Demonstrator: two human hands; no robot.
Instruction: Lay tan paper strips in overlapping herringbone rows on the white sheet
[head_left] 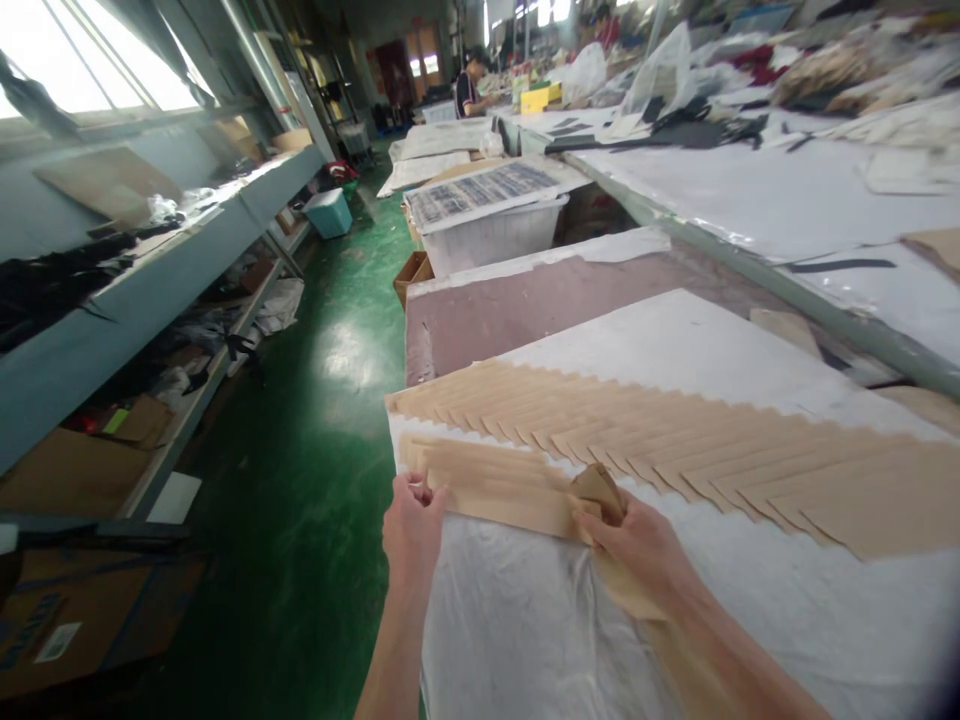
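A flat tan strip (502, 485), cloth or paper, lies across the near part of the white-covered table (510, 610). At its left end, my left hand (415, 510) pinches the edge between thumb and fingers. My right hand (626, 530) is closed on the strip's right end, where a folded, crumpled tan piece bunches up in the fingers. More tan material hangs below the right wrist, partly hidden by the forearm. Just beyond the hands, a long row of overlapping tan pieces (637, 430) fans diagonally over the white cover.
Beyond my table stand a white bin (487, 235) with a printed board on top and a brown box (412, 275). A long worktable (750, 190) with scraps runs along the right. Shelving (187, 270) lines the left, past the green floor (322, 400). A person (470, 90) sits far back.
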